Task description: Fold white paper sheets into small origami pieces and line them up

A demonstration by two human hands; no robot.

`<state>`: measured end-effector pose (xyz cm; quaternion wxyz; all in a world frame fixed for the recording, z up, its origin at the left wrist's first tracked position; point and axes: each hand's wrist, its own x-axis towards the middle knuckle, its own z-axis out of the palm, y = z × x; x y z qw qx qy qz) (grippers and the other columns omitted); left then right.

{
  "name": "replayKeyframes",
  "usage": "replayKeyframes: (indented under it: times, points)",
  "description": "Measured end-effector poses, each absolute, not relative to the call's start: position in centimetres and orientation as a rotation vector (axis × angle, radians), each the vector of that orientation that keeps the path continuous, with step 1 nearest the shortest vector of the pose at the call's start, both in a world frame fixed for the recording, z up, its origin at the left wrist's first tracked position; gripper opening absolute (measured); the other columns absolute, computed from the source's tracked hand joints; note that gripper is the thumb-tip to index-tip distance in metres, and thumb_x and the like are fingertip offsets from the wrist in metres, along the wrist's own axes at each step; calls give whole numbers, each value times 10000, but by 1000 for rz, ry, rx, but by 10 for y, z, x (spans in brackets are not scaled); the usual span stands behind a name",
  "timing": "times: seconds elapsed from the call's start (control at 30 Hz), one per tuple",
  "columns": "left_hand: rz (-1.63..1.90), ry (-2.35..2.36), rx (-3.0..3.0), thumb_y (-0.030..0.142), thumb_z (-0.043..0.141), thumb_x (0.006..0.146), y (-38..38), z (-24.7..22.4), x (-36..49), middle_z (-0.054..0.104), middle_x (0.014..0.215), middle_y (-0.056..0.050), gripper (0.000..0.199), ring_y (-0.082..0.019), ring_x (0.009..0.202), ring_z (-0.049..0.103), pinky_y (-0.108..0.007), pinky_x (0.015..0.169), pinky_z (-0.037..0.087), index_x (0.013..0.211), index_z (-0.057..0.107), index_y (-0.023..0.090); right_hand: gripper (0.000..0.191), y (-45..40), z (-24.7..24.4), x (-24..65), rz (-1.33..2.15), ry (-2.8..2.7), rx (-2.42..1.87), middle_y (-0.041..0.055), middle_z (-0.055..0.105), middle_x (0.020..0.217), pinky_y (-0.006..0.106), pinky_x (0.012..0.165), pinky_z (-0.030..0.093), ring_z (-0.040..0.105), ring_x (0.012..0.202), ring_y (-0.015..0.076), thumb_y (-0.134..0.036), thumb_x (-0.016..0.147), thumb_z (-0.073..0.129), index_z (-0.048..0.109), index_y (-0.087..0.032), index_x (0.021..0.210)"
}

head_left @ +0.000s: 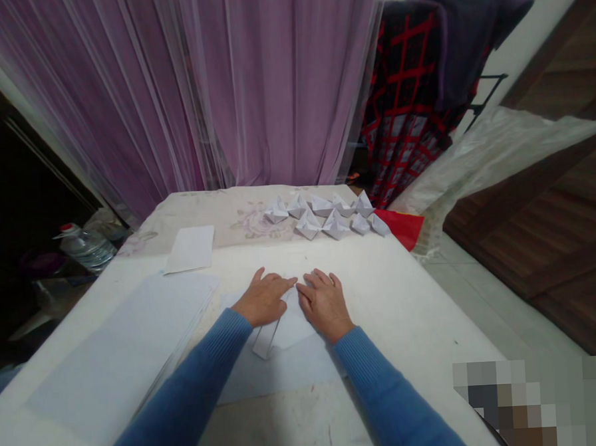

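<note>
Left hand point(264, 298) | right hand point(325, 306) | fingers point(321, 278) released, flat on folded paper point(293, 323) | paper boats point(322, 215) beyond, near table point(406, 297) far edge

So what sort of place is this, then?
Probably a room in someone's home, not a workshop: sheer purple curtains hang at the back, a dark red-checked cloth is draped at right, and a large water bottle stands at left.

paper boats point(322, 216) beyond gap, paper stack point(119, 352) left
</note>
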<state>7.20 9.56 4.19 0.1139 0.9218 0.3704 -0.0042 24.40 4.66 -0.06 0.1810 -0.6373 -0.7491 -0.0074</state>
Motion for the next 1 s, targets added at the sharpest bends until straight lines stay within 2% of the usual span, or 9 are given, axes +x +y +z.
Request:
replayKeyframes:
  times: [0.23, 0.43, 0.63, 0.77, 1.0]
  points:
    - [-36, 1066, 2862, 106, 476, 784, 103, 37, 83, 629, 1204, -71, 509, -247, 1147, 531, -527, 1097, 254, 1262, 570, 253, 307, 40, -1, 245, -48, -2148, -1795, 73, 596, 1301, 513, 1069, 221, 412, 1286, 297, -286, 909, 510, 662, -284, 1175]
    - [-50, 1106, 2992, 99, 430, 839, 113, 33, 84, 646, 1071, -88, 431, -258, 1053, 553, -506, 1005, 322, 1185, 629, 261, 256, 40, -2, 246, -15, -2099, -1784, 44, 617, 1273, 507, 1075, 211, 409, 1290, 289, -290, 900, 524, 702, -303, 1084]
    - [-109, 1169, 3024, 110, 460, 840, 117, 39, 83, 639, 1072, -81, 423, -255, 1037, 549, -485, 970, 334, 1195, 615, 281, 247, 39, -3, 246, -8, -2077, -1779, 34, 618, 1273, 503, 1067, 225, 413, 1288, 283, -287, 898, 521, 702, -303, 1065]
    - [-24, 1204, 3051, 117, 454, 857, 106, 40, 82, 626, 1106, -96, 414, -257, 1053, 544, -487, 985, 322, 1212, 605, 268, 253, 39, -3, 246, -17, -2079, -1764, 39, 622, 1263, 503, 1068, 227, 415, 1281, 280, -278, 894, 524, 703, -307, 1071]
    - [-24, 1237, 2997, 121, 452, 876, 95, 37, 82, 614, 1154, -86, 447, -258, 1085, 548, -501, 991, 330, 1228, 604, 350, 270, 40, -6, 246, -32, -2067, -1754, 49, 634, 1246, 495, 1068, 224, 425, 1274, 281, -264, 890, 521, 708, -292, 1083]
